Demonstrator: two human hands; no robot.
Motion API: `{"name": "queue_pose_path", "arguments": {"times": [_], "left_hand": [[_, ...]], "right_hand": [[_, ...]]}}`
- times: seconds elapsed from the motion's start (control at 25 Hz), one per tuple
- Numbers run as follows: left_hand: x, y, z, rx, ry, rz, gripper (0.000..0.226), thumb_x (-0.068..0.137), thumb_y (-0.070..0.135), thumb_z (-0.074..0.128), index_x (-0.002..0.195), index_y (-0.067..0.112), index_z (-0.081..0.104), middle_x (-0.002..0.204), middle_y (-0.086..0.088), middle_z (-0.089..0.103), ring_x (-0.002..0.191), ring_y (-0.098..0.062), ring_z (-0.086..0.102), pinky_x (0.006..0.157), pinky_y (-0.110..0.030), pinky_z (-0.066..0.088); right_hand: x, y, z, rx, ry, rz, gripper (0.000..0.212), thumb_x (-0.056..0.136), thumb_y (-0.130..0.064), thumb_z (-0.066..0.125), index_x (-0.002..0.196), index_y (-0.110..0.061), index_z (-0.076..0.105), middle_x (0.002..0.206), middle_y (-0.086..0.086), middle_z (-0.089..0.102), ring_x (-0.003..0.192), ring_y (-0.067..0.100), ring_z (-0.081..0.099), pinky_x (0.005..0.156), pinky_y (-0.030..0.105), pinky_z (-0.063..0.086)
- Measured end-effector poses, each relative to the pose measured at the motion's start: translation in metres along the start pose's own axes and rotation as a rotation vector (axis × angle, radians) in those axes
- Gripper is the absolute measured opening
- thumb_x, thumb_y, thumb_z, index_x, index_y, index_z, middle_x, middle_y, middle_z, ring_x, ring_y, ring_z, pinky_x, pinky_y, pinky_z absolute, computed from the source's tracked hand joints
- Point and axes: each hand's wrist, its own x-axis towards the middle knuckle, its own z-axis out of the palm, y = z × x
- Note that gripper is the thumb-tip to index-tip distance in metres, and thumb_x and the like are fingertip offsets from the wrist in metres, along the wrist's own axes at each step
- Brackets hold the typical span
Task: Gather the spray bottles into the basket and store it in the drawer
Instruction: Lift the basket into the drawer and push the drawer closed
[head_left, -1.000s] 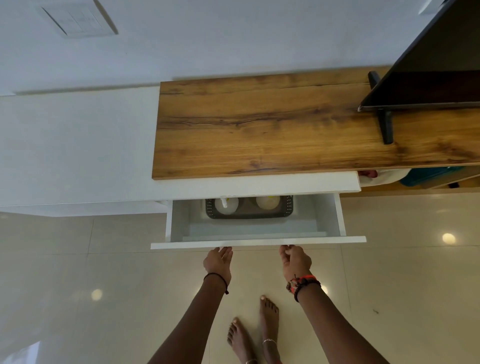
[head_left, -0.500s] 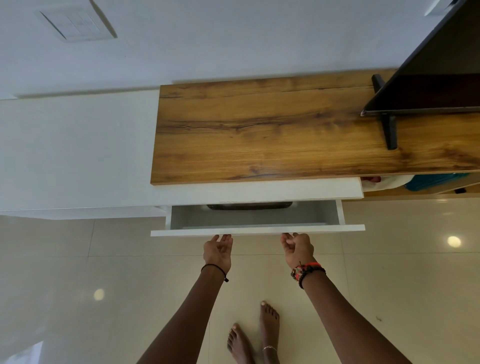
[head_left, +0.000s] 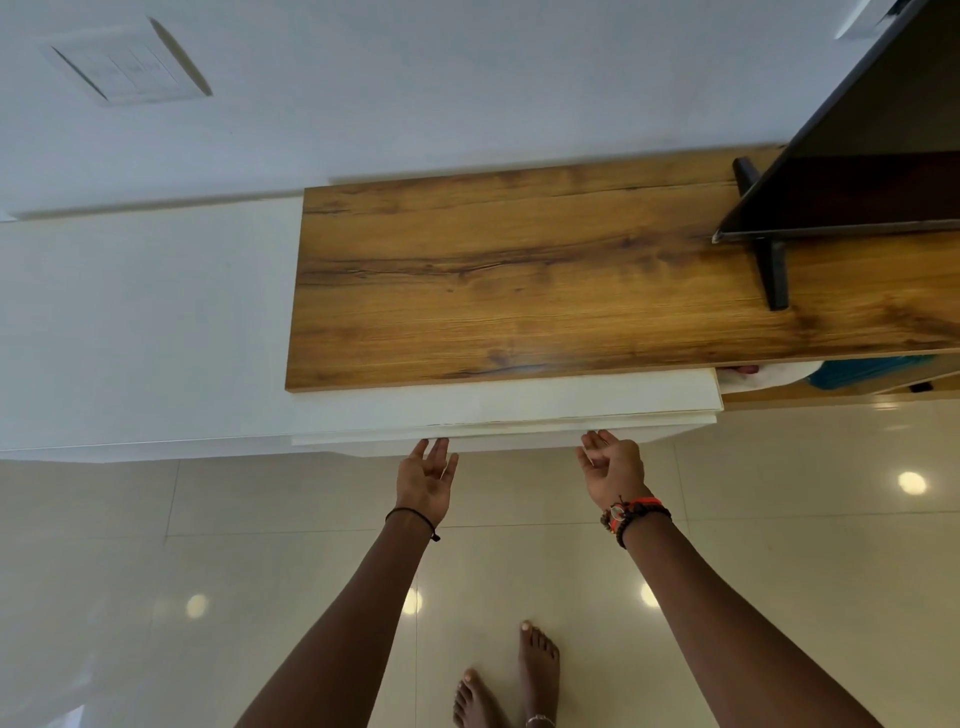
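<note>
The white flat-fronted drawer (head_left: 498, 434) at twelve o'clock looks pushed flush, basket and spray bottles out of sight, while the left hand (head_left: 425, 480) and right hand (head_left: 612, 470) show spread, empty fingers, so the task seems essentially done.

Your countertop (head_left: 519, 291) is warm brown wood grain with dark streaks, drawer front (head_left: 498, 434) plain cream-white. Floor tiles (head_left: 779, 519) glossy beige, and your right wrist's got red-and-black beaded bracelets (head_left: 635, 514).
</note>
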Motion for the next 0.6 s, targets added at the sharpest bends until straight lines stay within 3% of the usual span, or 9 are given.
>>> {"name": "queue_pose_path", "arguments": {"times": [0.08, 0.2, 0.24, 0.4, 0.52, 0.6], "left_hand": [[0.0033, 0.0038, 0.0055, 0.007, -0.021, 0.004, 0.069, 0.085, -0.021, 0.014, 0.149, 0.004, 0.022, 0.152, -0.02, 0.034, 0.141, -0.025, 0.037, 0.117, -0.041, 0.031], [0.0048, 0.0058, 0.0106, 0.032, -0.021, 0.01, 0.069, 0.085, -0.023, 0.015, 0.148, 0.004, 0.023, 0.151, -0.02, 0.036, 0.141, -0.026, 0.037, 0.117, -0.04, 0.032], [0.0053, 0.0057, 0.0107, 0.043, -0.023, 0.016, 0.07, 0.085, -0.023, 0.014, 0.149, 0.004, 0.023, 0.151, -0.02, 0.036, 0.142, -0.026, 0.036, 0.117, -0.04, 0.032], [0.0078, 0.0073, 0.008, 0.103, -0.051, 0.02, 0.073, 0.084, -0.025, 0.015, 0.149, 0.005, 0.021, 0.153, -0.017, 0.035, 0.143, -0.026, 0.035, 0.118, -0.04, 0.031], [0.0071, 0.0075, 0.0055, 0.252, -0.078, 0.041, 0.068, 0.087, -0.023, 0.018, 0.148, 0.006, 0.024, 0.148, -0.013, 0.041, 0.14, -0.024, 0.039, 0.116, -0.04, 0.034], [0.0025, 0.0093, 0.0062, 0.552, -0.09, 0.074, 0.054, 0.092, -0.017, 0.023, 0.138, 0.007, 0.04, 0.133, -0.009, 0.051, 0.125, -0.022, 0.051, 0.107, -0.034, 0.042]], "right_hand": [[0.0039, -0.0064, 0.0033, -0.047, -0.034, 0.017, 0.054, 0.088, 0.024, 0.033, 0.137, 0.003, 0.043, 0.124, 0.014, 0.057, 0.131, 0.024, 0.049, 0.11, 0.037, 0.04], [0.0069, -0.0103, 0.0055, -0.082, -0.066, 0.021, 0.053, 0.087, 0.023, 0.036, 0.134, 0.001, 0.047, 0.098, 0.006, 0.059, 0.131, 0.023, 0.05, 0.106, 0.037, 0.043], [0.007, -0.0105, 0.0051, -0.097, -0.069, 0.018, 0.053, 0.088, 0.023, 0.036, 0.134, 0.0, 0.047, 0.097, 0.006, 0.059, 0.131, 0.023, 0.051, 0.105, 0.037, 0.044], [0.0079, -0.0092, 0.0017, -0.163, -0.088, -0.008, 0.055, 0.089, 0.021, 0.036, 0.137, -0.003, 0.045, 0.137, 0.01, 0.053, 0.132, 0.025, 0.049, 0.106, 0.038, 0.043], [0.0049, -0.0087, -0.0007, -0.28, -0.09, -0.06, 0.048, 0.095, 0.011, 0.036, 0.139, -0.006, 0.044, 0.145, 0.008, 0.048, 0.132, 0.024, 0.049, 0.105, 0.037, 0.044], [-0.0006, -0.0069, -0.0021, -0.449, -0.087, -0.139, 0.048, 0.096, 0.008, 0.035, 0.141, -0.007, 0.041, 0.147, 0.009, 0.046, 0.134, 0.024, 0.046, 0.107, 0.038, 0.042]]}}
